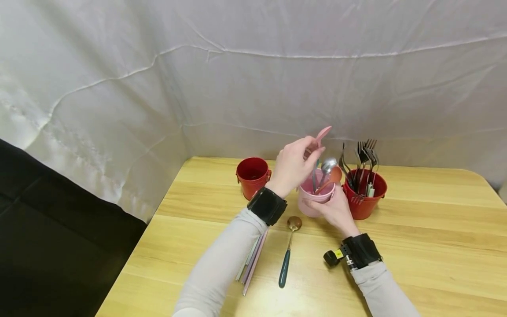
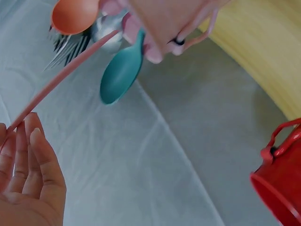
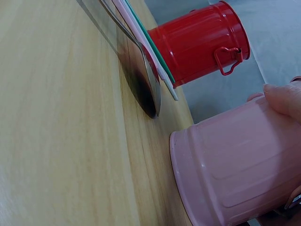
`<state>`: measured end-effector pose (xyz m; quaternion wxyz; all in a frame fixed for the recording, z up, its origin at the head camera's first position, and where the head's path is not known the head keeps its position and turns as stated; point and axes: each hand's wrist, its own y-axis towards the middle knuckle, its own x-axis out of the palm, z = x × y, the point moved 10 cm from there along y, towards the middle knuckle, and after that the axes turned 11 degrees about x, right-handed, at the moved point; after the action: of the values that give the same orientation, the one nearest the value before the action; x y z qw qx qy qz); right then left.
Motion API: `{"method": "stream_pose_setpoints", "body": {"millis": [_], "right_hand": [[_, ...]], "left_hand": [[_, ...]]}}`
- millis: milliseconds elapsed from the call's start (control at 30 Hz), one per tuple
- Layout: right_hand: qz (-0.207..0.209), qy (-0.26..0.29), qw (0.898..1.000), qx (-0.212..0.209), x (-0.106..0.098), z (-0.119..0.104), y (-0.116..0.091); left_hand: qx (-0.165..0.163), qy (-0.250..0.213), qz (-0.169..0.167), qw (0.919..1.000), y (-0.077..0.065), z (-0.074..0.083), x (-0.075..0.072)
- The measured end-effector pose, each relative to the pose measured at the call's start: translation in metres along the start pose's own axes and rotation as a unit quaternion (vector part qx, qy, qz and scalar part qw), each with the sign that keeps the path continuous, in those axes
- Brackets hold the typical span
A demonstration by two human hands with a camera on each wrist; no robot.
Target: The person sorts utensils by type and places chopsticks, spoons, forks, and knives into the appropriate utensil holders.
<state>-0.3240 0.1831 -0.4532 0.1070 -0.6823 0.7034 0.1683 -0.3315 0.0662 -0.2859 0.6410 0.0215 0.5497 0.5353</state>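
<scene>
L hand (image 1: 295, 160) pinching pink spoon (image 1: 324, 133) by its handle, spoon held bowl-up above pink bucket (image 1: 309, 208); R hand (image 1: 336, 207) clamped round bucket's side, w/ orange spoon (image 1: 336, 174) + silver spoon (image 1: 328, 165) inside. Red bucket w/ forks (image 1: 361, 152) just R of it, 2nd red bucket (image 1: 254, 187) to L. Dark-handled spoon (image 1: 284, 268) on tabletop (image 1: 428, 246), near thin sticks (image 1: 255, 263).

No words or numbers can be read. The little yellow tag (image 1: 338, 254), at nine o'clock from the black right wrist strap (image 1: 362, 251), is too tiny.
</scene>
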Motion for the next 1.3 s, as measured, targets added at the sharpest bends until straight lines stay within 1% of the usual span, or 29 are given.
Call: {"method": "stream_pose_setpoints", "body": {"millis": [67, 167, 233, 267, 333, 533, 833, 933, 1133, 1200, 1300], "right_hand": [[0.000, -0.001, 1.000, 0.002, 0.000, 0.000, 0.000], [-0.001, -0.005, 1.000, 0.007, 0.000, -0.001, 0.000], [-0.001, -0.004, 1.000, 0.009, -0.001, -0.001, -0.001], [-0.001, -0.003, 1.000, 0.009, -0.001, -0.002, -0.001], [-0.001, -0.001, 1.000, 0.008, -0.001, -0.002, -0.001], [0.001, -0.009, 1.000, 0.006, -0.001, 0.000, 0.001], [0.004, -0.003, 1.000, 0.001, -0.002, 0.000, 0.000], [0.003, -0.003, 1.000, 0.002, -0.002, -0.005, -0.002], [0.003, 0.004, 1.000, 0.002, -0.006, -0.032, -0.014], [0.003, 0.003, 1.000, 0.000, -0.007, -0.039, -0.018], [0.002, 0.005, 1.000, -0.005, -0.007, -0.041, -0.019]], "left_hand": [[-0.034, 0.018, -0.033, 0.9987, -0.003, -0.008, 0.008], [-0.085, 0.052, -0.088, 0.9911, -0.012, -0.021, 0.019], [-0.107, 0.064, -0.110, 0.9860, -0.017, -0.029, 0.023], [-0.112, 0.067, -0.115, 0.9849, -0.020, -0.031, 0.024], [-0.117, 0.063, -0.114, 0.9845, -0.024, -0.035, 0.024], [-0.118, 0.055, -0.099, 0.9865, -0.035, -0.045, 0.024], [-0.114, 0.053, -0.080, 0.9889, -0.050, -0.047, 0.023], [-0.114, 0.048, -0.076, 0.9894, -0.056, -0.048, 0.024], [-0.122, 0.058, -0.076, 0.9880, -0.072, -0.051, 0.023], [-0.122, 0.063, -0.081, 0.9872, -0.077, -0.051, 0.022], [-0.122, 0.062, -0.093, 0.9862, -0.085, -0.049, 0.024]]}}
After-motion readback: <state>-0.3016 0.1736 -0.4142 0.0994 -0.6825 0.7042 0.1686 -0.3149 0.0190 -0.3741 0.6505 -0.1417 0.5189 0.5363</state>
